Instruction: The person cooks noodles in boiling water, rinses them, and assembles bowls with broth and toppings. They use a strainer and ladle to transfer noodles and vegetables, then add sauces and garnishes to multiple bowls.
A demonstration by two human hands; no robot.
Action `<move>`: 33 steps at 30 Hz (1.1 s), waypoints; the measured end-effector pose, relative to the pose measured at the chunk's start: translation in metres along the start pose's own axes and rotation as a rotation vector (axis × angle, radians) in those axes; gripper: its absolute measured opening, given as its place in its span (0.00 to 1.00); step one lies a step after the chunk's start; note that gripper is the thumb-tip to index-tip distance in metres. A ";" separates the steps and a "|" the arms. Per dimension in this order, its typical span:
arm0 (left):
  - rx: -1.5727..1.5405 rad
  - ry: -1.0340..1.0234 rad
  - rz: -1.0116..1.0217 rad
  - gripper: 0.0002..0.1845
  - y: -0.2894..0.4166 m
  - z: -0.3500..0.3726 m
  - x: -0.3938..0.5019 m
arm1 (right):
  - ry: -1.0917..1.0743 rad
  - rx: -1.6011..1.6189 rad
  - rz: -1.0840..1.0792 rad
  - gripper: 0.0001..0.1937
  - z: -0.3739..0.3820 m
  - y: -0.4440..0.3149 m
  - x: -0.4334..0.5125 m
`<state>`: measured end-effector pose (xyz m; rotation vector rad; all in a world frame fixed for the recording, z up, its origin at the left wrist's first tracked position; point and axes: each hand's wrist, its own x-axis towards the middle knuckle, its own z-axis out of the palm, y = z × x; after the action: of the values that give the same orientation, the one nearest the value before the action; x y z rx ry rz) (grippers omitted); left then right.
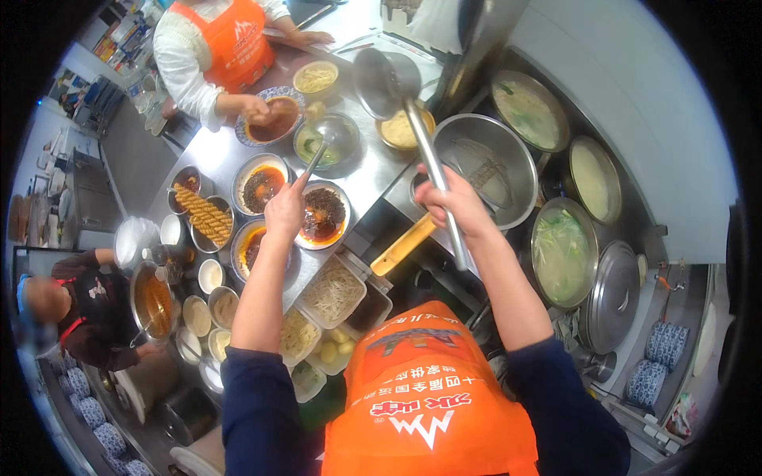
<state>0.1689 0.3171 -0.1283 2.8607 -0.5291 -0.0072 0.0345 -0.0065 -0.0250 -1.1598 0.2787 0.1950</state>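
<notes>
My left hand (284, 205) grips the handle of a steel ladle (342, 132), its head over a bowl of pale greens (314, 152). My right hand (455, 202) holds the long metal handle of a deep steel dipper (396, 74), raised above the counter. A bamboo handle (405, 245) passes below that hand; whether the fingers touch it is hidden. Around my left hand stand bowls with red oil and dark minced topping, one behind it (259, 184), one to its right (324, 214) and one partly hidden by my wrist (250, 247).
A co-worker's hand (256, 110) is over a patterned bowl of red broth (277, 122). A steel pot (524, 172) holds a wire strainer (485, 169). Soup pots (562, 256) line the right. Twisted fried dough (205, 217) and ingredient tubs (333, 291) are at left and front. Another person (89, 309) stands left.
</notes>
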 end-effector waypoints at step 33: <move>-1.645 -1.164 -0.442 0.01 0.645 0.099 0.024 | 0.607 0.724 -0.080 0.31 -0.294 0.059 -0.463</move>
<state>-0.0402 -0.2994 -0.0773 1.0361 0.0741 -1.4123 -0.4565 -0.2577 -0.0393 -0.4781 0.7650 -0.3229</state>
